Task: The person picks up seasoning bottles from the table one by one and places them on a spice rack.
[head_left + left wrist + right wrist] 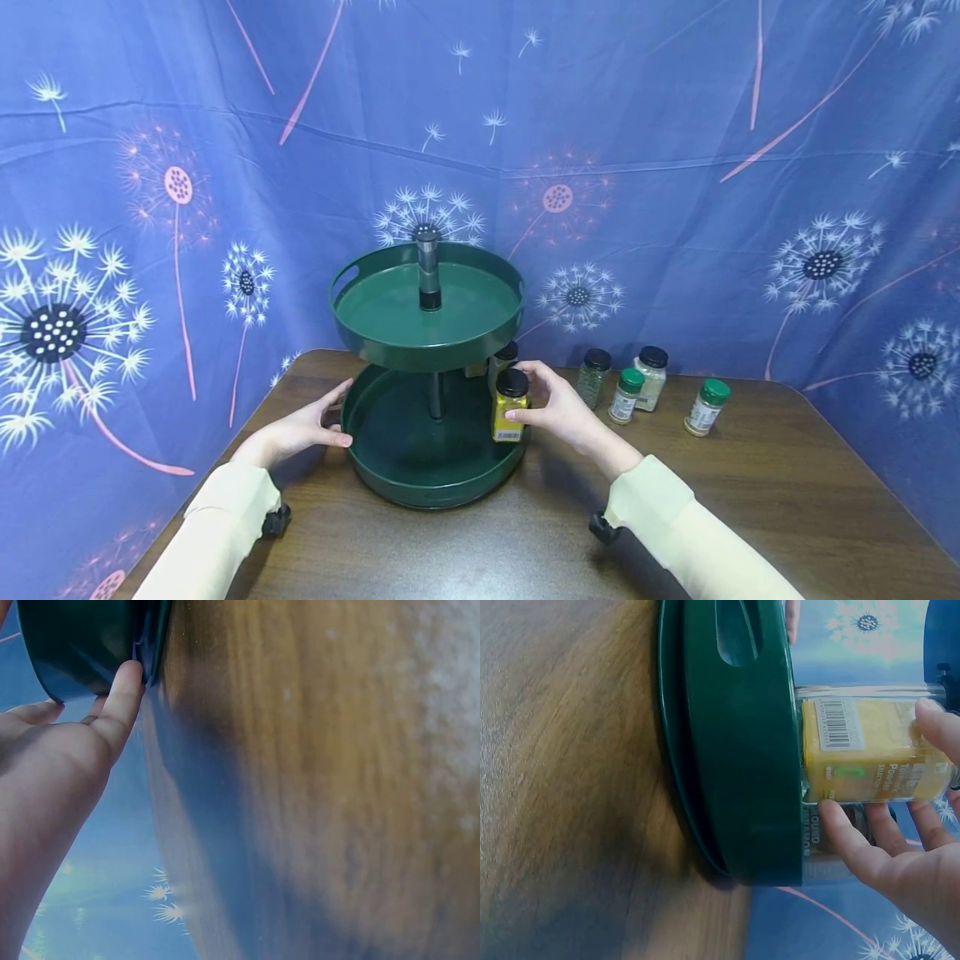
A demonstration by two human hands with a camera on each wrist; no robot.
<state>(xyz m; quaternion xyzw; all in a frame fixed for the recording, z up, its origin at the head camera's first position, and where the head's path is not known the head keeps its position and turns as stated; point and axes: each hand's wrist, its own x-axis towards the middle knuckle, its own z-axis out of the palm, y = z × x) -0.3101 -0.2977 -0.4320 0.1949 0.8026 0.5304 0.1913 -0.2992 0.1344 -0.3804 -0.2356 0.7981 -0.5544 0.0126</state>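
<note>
A green two-tier round tray stand point(438, 493) is on the table between both hands. My right hand point(564, 410) grips a clear spice jar point(508, 428) of yellow powder, with a black lid, at the right side of the lower tier. In the right wrist view the base of this yellow jar point(855, 742) overlaps the tray's rim. Another black-lidded jar point(506, 353) stands behind it on the lower tier, partly hidden. My left hand point(300, 432) touches the lower tier's left wall with extended thumb and fingers.
Right of the stand are a black-lidded jar of green herbs point(592, 379), a green-capped jar point(625, 398), a pale black-lidded jar point(651, 379) and another green-capped jar point(707, 408). A blue dandelion-print cloth point(675, 208) hangs behind the wooden table point(450, 550).
</note>
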